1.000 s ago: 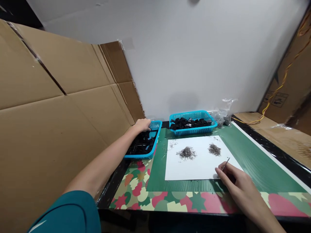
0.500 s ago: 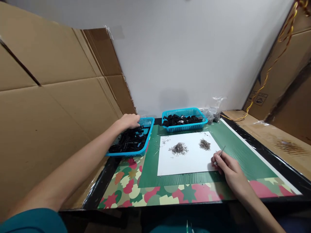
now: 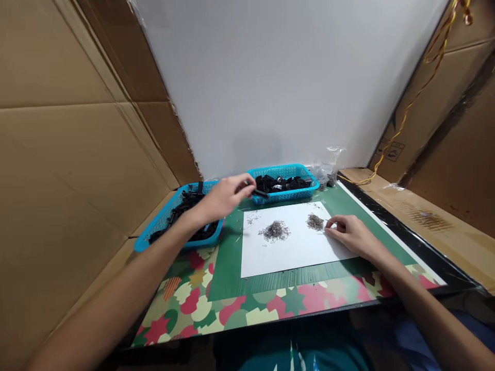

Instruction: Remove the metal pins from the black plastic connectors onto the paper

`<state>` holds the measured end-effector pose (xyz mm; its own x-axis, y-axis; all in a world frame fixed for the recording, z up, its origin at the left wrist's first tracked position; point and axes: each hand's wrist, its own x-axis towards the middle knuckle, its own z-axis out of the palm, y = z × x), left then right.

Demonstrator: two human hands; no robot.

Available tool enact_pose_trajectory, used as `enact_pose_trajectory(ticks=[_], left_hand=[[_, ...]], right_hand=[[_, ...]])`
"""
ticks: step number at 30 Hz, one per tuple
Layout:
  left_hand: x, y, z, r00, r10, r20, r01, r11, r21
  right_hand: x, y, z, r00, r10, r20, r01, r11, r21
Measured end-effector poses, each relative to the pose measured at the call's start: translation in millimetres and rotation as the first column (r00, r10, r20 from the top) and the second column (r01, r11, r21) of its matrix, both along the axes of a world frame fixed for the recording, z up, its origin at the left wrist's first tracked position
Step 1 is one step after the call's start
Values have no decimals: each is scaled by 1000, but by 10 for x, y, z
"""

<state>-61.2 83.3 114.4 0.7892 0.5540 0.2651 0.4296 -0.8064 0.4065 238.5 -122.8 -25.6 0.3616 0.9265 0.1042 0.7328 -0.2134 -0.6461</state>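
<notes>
My left hand (image 3: 228, 195) is in the air between the two blue baskets, its fingers pinching a small, long black plastic piece (image 3: 260, 194). The left basket (image 3: 145, 241) of black parts lies partly behind that forearm. Over the right edge of a white sheet (image 3: 297, 257), my right hand (image 3: 348, 233) is closed on a thin metal tool that looks like tweezers, mostly hidden by the fingers. Its fingertips are beside the smaller pile of tiny metal pieces (image 3: 315, 221), perhaps springs. A larger pile (image 3: 276, 231) of similar pieces lies left of it.
Behind the sheet stands a second blue basket (image 3: 292, 196) with black parts. Clear plastic bags (image 3: 327, 175) sit beside it. Cardboard walls (image 3: 96, 154) flank the table, and yellow-brown twisted wire (image 3: 406, 116) hangs at the right. A green mat (image 3: 228, 278) underlies the sheet.
My left hand has come out of the left basket and moved right with a black plastic piece. My right hand has moved in towards the smaller pile. The camera view has shifted.
</notes>
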Motion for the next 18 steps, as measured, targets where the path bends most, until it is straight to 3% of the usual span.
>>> enact_pose_trajectory(ticks=[4, 10, 14, 18], left_hand=[[201, -428, -398, 983, -183, 15, 182, 959, -216], [320, -882, -894, 960, -200, 195, 265, 871, -413], [325, -1089, -1045, 957, -159, 242, 273, 776, -569], [320, -1177, -1084, 952, -179, 247, 292, 769, -569]], right_hand=[[-8, 66, -29, 1000, 10, 22, -10, 1000, -16], [-19, 5, -10, 999, 40, -37, -39, 999, 23], [-21, -78, 34, 994, 11, -113, -3, 998, 66], [-18, -126, 50, 995, -32, -96, 42, 993, 106]])
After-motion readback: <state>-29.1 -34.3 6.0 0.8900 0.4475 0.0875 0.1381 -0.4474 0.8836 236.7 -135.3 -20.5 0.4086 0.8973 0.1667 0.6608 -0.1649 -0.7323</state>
